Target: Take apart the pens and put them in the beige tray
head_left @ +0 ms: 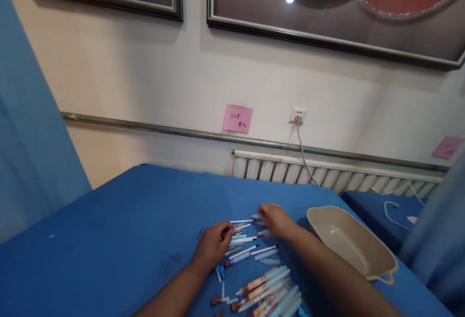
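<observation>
A scatter of thin white sticks and swabs [243,239] lies on the blue table cloth [127,230] in front of me. My left hand [212,247] rests on the left edge of this scatter with fingers curled on a few of the sticks. My right hand [276,220] is at the far right of the scatter, fingers bent down onto the sticks; what it holds is hidden. Closer to me lies a pile of capped tubes with orange and pale blue parts [269,293].
A beige oval basin [350,242] stands on the table just right of my right arm. Behind the table are a white radiator [327,172], a wall socket with a cable [298,115] and a pink note [237,118]. Blue curtains hang at left and right.
</observation>
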Motion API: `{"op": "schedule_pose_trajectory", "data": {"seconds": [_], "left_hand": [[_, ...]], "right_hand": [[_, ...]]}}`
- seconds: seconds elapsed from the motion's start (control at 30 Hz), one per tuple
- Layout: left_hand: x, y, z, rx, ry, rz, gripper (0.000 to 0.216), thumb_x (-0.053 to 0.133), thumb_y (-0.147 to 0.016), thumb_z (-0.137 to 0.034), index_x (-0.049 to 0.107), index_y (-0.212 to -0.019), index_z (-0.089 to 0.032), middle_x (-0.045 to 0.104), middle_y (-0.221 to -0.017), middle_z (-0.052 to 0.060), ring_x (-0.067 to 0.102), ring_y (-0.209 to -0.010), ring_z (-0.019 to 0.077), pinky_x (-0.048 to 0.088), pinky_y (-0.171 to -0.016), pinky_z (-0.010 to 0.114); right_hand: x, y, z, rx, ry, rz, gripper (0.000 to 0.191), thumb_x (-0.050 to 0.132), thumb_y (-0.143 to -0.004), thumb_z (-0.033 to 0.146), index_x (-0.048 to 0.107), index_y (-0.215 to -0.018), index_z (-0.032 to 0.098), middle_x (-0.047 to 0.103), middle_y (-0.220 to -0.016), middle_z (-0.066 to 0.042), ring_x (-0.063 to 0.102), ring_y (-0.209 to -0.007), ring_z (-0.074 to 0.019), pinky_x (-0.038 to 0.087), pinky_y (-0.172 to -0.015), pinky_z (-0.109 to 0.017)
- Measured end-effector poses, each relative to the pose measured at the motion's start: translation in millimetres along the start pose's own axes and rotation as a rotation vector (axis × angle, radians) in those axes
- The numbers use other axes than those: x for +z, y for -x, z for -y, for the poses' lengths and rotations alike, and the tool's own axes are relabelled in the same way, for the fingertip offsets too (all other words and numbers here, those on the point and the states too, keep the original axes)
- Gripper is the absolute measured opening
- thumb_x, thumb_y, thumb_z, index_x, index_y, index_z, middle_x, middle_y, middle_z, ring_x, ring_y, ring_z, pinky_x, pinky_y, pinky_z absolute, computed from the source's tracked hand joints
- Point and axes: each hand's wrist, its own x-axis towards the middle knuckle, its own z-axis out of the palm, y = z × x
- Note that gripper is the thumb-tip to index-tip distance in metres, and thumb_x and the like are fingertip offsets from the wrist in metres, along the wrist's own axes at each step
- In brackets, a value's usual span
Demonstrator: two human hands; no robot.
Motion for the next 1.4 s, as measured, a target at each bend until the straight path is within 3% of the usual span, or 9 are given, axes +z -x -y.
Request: {"op": "schedule_pose_trajectory", "data": {"seconds": [0.1, 0.4, 0.53, 0.7, 0.93, 1.07, 1.4], "left_hand": [[0.7, 0.2, 1.2, -0.011, 0.027, -0.017, 0.023, 0.044, -0.084, -0.034, 0.062, -0.081, -0.020, 0.062, -0.072, 0.001, 0.056, -0.067, 0.0153, 0.039, -0.062, 0.023], [-10.6, 15.5, 3.5, -0.113, 0.078, -0.122, 0.024, 0.045, -0.080, -0.036, 0.061, -0.081, -0.018, 0.065, -0.075, 0.002, 0.060, -0.071, 0.0177, 0.043, -0.065, 0.025], [-15.7, 44.1, -5.9, -0.138, 0.106, -0.137, 0.024, 0.046, -0.078, -0.036, 0.062, -0.080, -0.017, 0.066, -0.074, 0.001, 0.060, -0.070, 0.0174, 0.044, -0.064, 0.025], [-18.8, 76.9, -20.8, -0.145, 0.149, -0.121, 0.028, 0.049, -0.077, -0.041, 0.063, -0.083, -0.017, 0.064, -0.069, 0.000, 0.059, -0.065, 0.0173, 0.044, -0.061, 0.025], [-27.2, 68.0, -14.2, -0.295, 0.236, -0.210, 0.037, 0.045, -0.076, -0.046, 0.059, -0.092, -0.015, 0.064, -0.071, 0.002, 0.059, -0.060, 0.0170, 0.046, -0.055, 0.026], [-27.1, 65.9, -8.2, -0.302, 0.265, -0.170, 0.040, 0.044, -0.076, -0.047, 0.058, -0.093, -0.013, 0.061, -0.065, 0.000, 0.055, -0.049, 0.0140, 0.044, -0.049, 0.024], [-26.2, 71.0, -18.9, -0.099, 0.113, 0.073, 0.028, 0.042, -0.085, -0.039, 0.060, -0.088, -0.018, 0.059, -0.065, -0.002, 0.055, -0.060, 0.0144, 0.041, -0.056, 0.022]], "right_hand": [[-4.7, 24.8, 9.4, -0.002, -0.065, -0.034, 0.027, 0.060, -0.075, 0.019, 0.059, -0.102, 0.023, 0.065, -0.100, -0.005, 0.057, -0.095, -0.0199, 0.037, -0.083, -0.029], [2.8, 83.2, 47.0, 0.144, -0.340, -0.225, 0.016, 0.048, -0.082, 0.025, 0.059, -0.092, 0.019, 0.065, -0.090, -0.004, 0.060, -0.080, -0.0161, 0.045, -0.072, -0.026], [19.8, 103.0, 59.5, 0.136, -0.404, -0.201, 0.014, 0.049, -0.080, 0.022, 0.061, -0.087, 0.019, 0.067, -0.083, -0.003, 0.061, -0.075, -0.0162, 0.046, -0.068, -0.025], [23.8, 125.5, 60.9, 0.011, -0.316, -0.117, 0.014, 0.055, -0.078, 0.021, 0.064, -0.089, 0.021, 0.067, -0.092, -0.004, 0.059, -0.090, -0.0188, 0.042, -0.081, -0.028], [15.7, 131.2, 57.7, -0.001, -0.230, -0.046, 0.024, 0.053, -0.081, 0.028, 0.062, -0.103, 0.023, 0.065, -0.103, -0.004, 0.054, -0.098, -0.0204, 0.036, -0.086, -0.029], [12.0, 130.2, 59.5, 0.030, -0.179, -0.012, 0.026, 0.054, -0.079, 0.029, 0.063, -0.103, 0.023, 0.064, -0.100, -0.005, 0.054, -0.095, -0.0205, 0.034, -0.084, -0.028], [1.0, 124.1, 53.8, 0.064, -0.124, 0.077, 0.020, 0.059, -0.074, 0.034, 0.066, -0.088, 0.022, 0.063, -0.089, -0.005, 0.054, -0.087, -0.0196, 0.035, -0.075, -0.027]]}}
